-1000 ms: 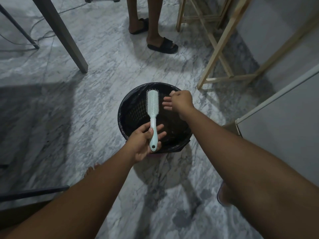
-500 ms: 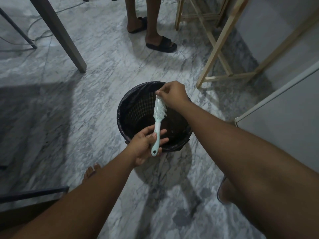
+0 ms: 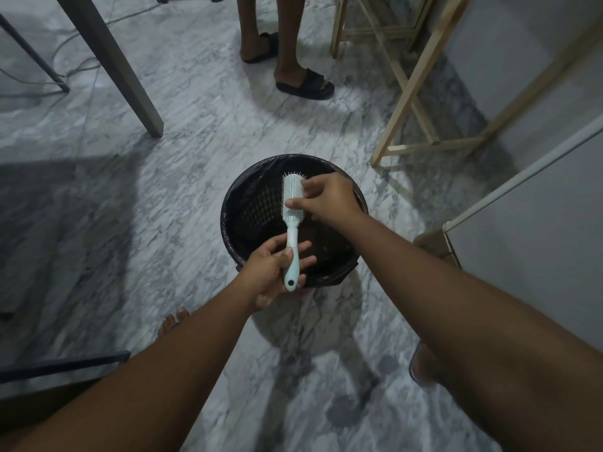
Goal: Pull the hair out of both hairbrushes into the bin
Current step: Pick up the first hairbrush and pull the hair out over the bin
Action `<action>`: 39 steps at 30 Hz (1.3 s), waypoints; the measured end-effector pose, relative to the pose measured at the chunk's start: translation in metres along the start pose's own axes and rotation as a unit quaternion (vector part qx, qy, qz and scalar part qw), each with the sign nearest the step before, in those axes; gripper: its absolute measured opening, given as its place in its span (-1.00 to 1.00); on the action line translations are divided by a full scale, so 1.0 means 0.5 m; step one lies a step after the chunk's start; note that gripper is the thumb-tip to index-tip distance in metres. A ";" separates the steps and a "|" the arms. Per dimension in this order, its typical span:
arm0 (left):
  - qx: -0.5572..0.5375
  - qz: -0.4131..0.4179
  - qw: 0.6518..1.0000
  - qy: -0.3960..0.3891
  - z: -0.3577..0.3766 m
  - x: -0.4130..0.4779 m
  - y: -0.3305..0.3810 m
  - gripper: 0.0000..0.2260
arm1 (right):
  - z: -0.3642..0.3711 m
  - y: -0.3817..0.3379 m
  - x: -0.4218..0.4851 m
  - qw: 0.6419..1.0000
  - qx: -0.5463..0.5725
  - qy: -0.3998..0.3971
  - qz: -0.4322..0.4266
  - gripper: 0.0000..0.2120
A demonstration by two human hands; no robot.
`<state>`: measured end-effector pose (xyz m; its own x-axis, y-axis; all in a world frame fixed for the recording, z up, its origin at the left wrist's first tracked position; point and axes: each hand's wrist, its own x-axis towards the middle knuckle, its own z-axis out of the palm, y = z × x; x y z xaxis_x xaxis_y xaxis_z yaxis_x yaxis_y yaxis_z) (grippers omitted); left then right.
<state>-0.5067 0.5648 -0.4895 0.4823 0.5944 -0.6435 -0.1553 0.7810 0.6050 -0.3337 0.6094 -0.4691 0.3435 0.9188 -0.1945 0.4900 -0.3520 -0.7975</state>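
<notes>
A pale mint hairbrush (image 3: pixel 291 220) is held upright over a round black bin (image 3: pixel 241 203) lined with a dark bag. My left hand (image 3: pixel 272 272) grips the brush's handle at the bin's near rim. My right hand (image 3: pixel 326 197) rests against the brush head from the right, with fingertips on the bristles. Whether hair is pinched between those fingers is too small to tell. Only one hairbrush shows in the head view.
The bin stands on a grey marble floor. Another person's legs in black sandals (image 3: pixel 305 84) stand beyond it. A wooden frame (image 3: pixel 411 93) rises at right, a table leg (image 3: pixel 111 63) at left, a white cabinet (image 3: pixel 522 223) at far right. My bare foot (image 3: pixel 171 322) is near the bin.
My right hand went from beside the brush to its tip, then slid down to the middle of the brush head. The brush tilted right, then came back upright in my left hand.
</notes>
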 end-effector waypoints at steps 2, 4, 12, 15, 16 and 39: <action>0.020 0.002 1.000 0.005 -0.002 -0.001 -0.001 -0.68 | 0.000 -0.001 0.009 1.000 -0.014 0.011 -0.003 -0.61; 0.036 0.001 0.999 0.009 -0.003 -0.002 -0.002 -0.69 | -0.002 0.000 0.015 0.998 -0.060 0.014 -0.015 -0.82; 0.009 -0.012 1.000 0.023 0.018 -0.017 0.015 -0.71 | -0.019 0.017 0.022 0.993 0.020 0.081 0.087 -0.78; 0.018 -0.015 0.999 0.035 0.023 -0.038 0.027 -0.70 | -0.029 0.005 -0.020 0.995 -0.030 0.062 0.067 -0.76; 0.034 -0.015 0.999 0.038 0.027 -0.049 0.033 -0.70 | -0.032 -0.004 -0.036 0.996 -0.041 0.057 0.057 -0.76; 0.173 -0.064 0.974 0.132 0.060 -0.021 0.039 -0.79 | -0.048 0.016 -0.087 0.994 -0.045 -0.006 0.098 -0.50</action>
<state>-0.4893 0.5679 -0.4568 0.2322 0.5607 -0.7948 0.2144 0.7676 0.6040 -0.3255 0.5625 -0.4533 0.4303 0.8325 -0.3491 0.4840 -0.5392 -0.6892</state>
